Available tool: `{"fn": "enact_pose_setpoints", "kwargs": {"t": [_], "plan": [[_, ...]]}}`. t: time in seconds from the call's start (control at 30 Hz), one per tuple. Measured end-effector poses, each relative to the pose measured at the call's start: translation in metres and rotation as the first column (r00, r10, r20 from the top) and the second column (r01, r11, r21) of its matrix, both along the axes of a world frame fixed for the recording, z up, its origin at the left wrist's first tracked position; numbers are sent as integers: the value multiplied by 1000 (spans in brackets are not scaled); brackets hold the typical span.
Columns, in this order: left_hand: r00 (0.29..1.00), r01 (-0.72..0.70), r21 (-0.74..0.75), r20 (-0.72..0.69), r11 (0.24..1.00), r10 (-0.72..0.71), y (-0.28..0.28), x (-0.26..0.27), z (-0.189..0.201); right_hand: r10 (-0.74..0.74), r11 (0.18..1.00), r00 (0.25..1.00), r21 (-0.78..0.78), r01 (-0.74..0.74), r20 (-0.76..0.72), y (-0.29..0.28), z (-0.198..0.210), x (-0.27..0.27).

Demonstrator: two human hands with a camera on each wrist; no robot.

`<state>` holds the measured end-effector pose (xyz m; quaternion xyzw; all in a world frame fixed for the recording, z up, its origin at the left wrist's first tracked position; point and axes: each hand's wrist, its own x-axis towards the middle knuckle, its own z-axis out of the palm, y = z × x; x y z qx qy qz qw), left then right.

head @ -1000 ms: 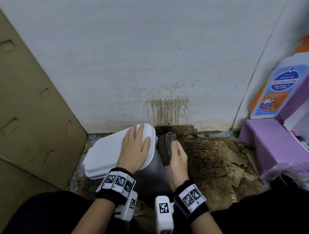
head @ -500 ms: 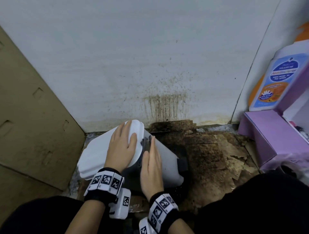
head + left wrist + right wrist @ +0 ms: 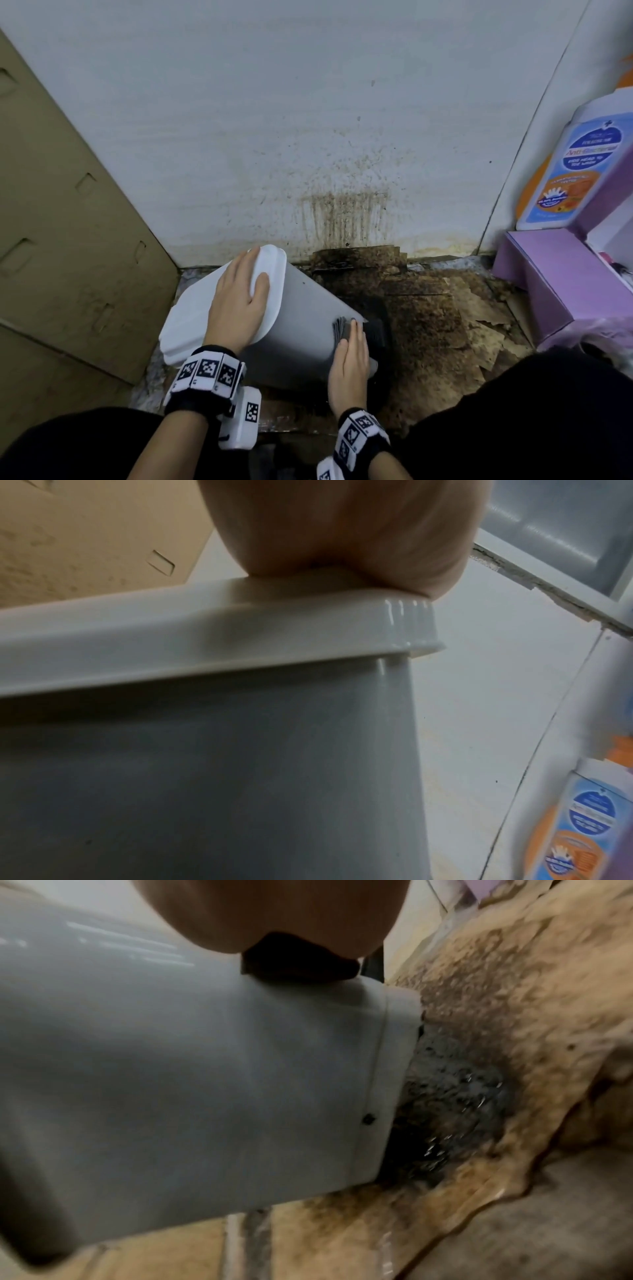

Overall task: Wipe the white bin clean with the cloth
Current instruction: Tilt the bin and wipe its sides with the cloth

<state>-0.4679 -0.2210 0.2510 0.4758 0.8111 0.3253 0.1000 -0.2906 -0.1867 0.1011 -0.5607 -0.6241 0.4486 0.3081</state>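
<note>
The white bin (image 3: 301,318) leans tilted on the floor, its lid (image 3: 191,325) toward the left. My left hand (image 3: 239,308) lies flat on the lid, fingers straight; the left wrist view shows the palm (image 3: 342,528) resting on the lid's rim (image 3: 205,631). My right hand (image 3: 349,363) presses a dark grey cloth (image 3: 340,329) flat against the bin's side near its lower end. In the right wrist view the cloth (image 3: 298,958) sits folded under the palm (image 3: 274,909) on the bin's wall (image 3: 171,1069). A small dark speck marks the wall near its base.
A brown cardboard sheet (image 3: 68,274) leans at the left. The white wall bears a brown drip stain (image 3: 346,219). Stained, peeling cardboard (image 3: 428,308) covers the floor right of the bin. A purple box (image 3: 565,284) and a wash bottle (image 3: 575,171) stand at the right.
My right hand has slid the cloth from beside the lid down the bin's side to its lower end. The bin has tipped further over. My left hand stays on the lid.
</note>
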Motion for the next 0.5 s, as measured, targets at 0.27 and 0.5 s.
{"fn": "enact_pose_setpoints", "kwargs": {"t": [0.27,0.5], "plan": [[1000,-23,8,-1,1000,23,2,11,1,101,991,986,104,-87,-132,-17,72,-46],[1000,-28,-5,1,1000,28,4,15,3,266,904,963,356,-235,-40,-12,59,-32]]}}
